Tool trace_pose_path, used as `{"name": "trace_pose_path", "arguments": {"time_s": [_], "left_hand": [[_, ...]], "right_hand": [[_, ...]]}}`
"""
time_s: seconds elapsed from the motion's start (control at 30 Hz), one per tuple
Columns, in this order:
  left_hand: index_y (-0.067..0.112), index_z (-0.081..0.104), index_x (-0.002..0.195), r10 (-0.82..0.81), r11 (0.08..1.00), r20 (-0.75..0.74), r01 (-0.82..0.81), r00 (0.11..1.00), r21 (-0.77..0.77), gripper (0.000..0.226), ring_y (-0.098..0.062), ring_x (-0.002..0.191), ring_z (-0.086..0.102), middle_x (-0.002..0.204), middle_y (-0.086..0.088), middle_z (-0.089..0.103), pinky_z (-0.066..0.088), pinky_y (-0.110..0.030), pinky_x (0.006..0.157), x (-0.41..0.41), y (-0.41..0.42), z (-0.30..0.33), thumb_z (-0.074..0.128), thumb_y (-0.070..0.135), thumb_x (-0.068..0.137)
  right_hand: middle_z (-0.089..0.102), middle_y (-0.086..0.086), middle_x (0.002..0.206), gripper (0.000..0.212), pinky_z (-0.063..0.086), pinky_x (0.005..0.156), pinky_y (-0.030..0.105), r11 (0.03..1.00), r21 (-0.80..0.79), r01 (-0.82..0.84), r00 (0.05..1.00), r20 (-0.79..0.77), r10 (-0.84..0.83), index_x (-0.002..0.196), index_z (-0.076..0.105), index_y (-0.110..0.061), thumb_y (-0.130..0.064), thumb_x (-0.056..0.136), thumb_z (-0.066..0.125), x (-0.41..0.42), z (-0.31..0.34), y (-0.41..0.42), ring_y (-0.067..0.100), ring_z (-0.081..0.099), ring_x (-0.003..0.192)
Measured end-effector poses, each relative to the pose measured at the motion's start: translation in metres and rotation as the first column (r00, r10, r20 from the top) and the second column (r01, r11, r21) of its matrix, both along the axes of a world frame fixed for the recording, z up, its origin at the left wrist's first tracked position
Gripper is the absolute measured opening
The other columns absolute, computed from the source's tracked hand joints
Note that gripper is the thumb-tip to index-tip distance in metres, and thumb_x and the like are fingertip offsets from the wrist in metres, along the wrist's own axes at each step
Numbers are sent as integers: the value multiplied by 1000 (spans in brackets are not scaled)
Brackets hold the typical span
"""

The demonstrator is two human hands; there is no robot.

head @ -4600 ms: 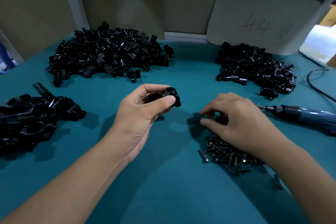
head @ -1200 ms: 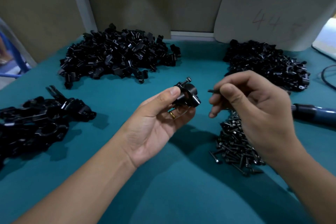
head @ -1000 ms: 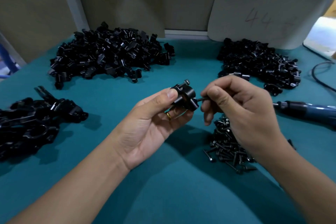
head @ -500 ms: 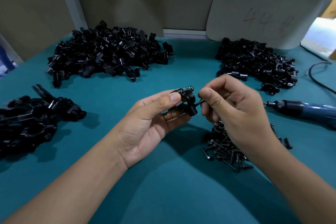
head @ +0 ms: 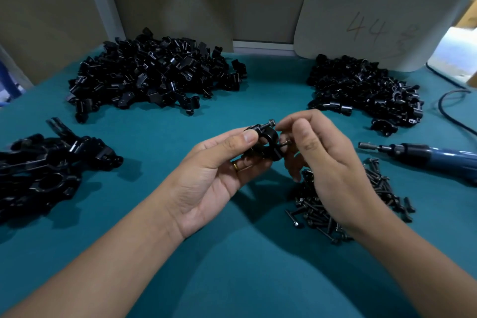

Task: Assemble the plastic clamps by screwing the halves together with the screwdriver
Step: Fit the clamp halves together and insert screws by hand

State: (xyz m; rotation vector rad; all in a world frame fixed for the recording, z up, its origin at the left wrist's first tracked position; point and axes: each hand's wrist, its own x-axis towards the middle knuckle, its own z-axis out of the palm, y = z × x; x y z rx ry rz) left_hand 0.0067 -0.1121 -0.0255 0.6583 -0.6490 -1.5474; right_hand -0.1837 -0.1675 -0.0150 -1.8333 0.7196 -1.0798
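My left hand (head: 206,178) grips a black plastic clamp (head: 267,143) above the middle of the teal table. One screw (head: 268,123) stands out of the clamp's top. A second screw (head: 285,142) sticks out of its right side, and my right hand (head: 333,170) has its thumb and curled fingers around that screw's head. The blue electric screwdriver (head: 426,156) lies on the table to the right, untouched. A pile of loose black screws (head: 343,204) lies under my right hand.
Two heaps of black clamp halves sit at the back, a large one at left (head: 154,75) and one at right (head: 361,93). Assembled clamps (head: 38,170) lie at the far left. A white board (head: 374,20) leans on the wall; a black cable (head: 449,111) runs at right.
My right hand picked a screw from the pile, brought it to the clamp in my left hand and pushed it into the clamp's right side. The first screw stays on top.
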Motion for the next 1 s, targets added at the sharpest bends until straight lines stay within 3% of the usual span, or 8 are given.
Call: {"name": "trace_pose_path", "arguments": {"time_s": [0.07, 0.13, 0.3, 0.6, 0.73, 0.8, 0.9, 1.0], "left_hand": [[0, 78, 117, 29, 999, 13, -30, 999, 14, 36, -23, 109, 71, 125, -22, 74, 61, -31, 90, -1, 0, 1, 79, 17, 85], [-9, 69, 129, 51, 998, 14, -52, 999, 27, 47, -30, 121, 64, 139, -28, 65, 59, -35, 100, -2, 1, 1, 76, 15, 89], [-12, 62, 136, 78, 996, 32, -80, 996, 50, 57, -42, 138, 57, 140, -32, 63, 55, -42, 108, -5, 0, 2, 73, 12, 85], [-7, 72, 122, 127, 991, 44, -129, 991, 35, 45, -35, 118, 72, 124, -26, 74, 61, -38, 99, -7, 0, 4, 76, 7, 79], [-6, 75, 117, 146, 989, 42, -147, 988, 21, 40, -26, 105, 76, 119, -23, 76, 62, -31, 89, -6, -1, 3, 77, 8, 79], [-2, 78, 114, 143, 990, 55, -144, 988, 8, 36, -25, 104, 76, 117, -22, 77, 62, -31, 89, -6, -1, 1, 77, 8, 80], [4, 83, 106, 142, 990, 51, -143, 989, 17, 30, -25, 97, 78, 109, -19, 79, 63, -31, 84, -6, -2, 0, 79, 10, 77], [5, 83, 104, 173, 984, 5, -173, 985, 50, 30, -24, 96, 78, 107, -18, 78, 63, -36, 84, 0, -2, -7, 82, 12, 75]], "right_hand": [[70, 0, 99, 28, 57, 74, 58, 1000, -26, 3, 999, -38, -4, 116, 66, -30, -54, 102, 61, 1, -1, 1, 23, 67, 86], [72, -5, 106, 24, 59, 83, 56, 999, -41, 6, 998, -60, -9, 114, 66, -36, -51, 96, 70, 3, -2, 2, 21, 71, 98], [75, -7, 108, 20, 60, 90, 49, 996, -88, 20, 998, -61, -25, 112, 67, -36, -44, 95, 75, 6, -6, 0, 20, 73, 103], [77, -5, 103, 21, 60, 88, 47, 996, -89, 16, 999, -46, -20, 110, 69, -34, -43, 94, 78, 5, -5, -1, 21, 75, 97], [76, -5, 102, 23, 60, 88, 48, 996, -93, 15, 996, -82, -23, 110, 68, -34, -46, 93, 77, 6, -4, 1, 20, 75, 96], [76, -8, 106, 28, 59, 88, 42, 996, -93, 17, 990, -135, -30, 114, 67, -35, -53, 94, 73, 5, -1, 1, 17, 74, 99], [73, -15, 111, 28, 56, 84, 27, 969, -168, 183, 965, -155, -209, 115, 66, -45, -65, 97, 60, -12, 12, -11, 8, 70, 104], [75, -9, 103, 17, 56, 76, 24, 839, -100, 535, 844, 18, -536, 105, 67, -40, -55, 99, 60, -55, 25, -36, 6, 71, 93]]}}
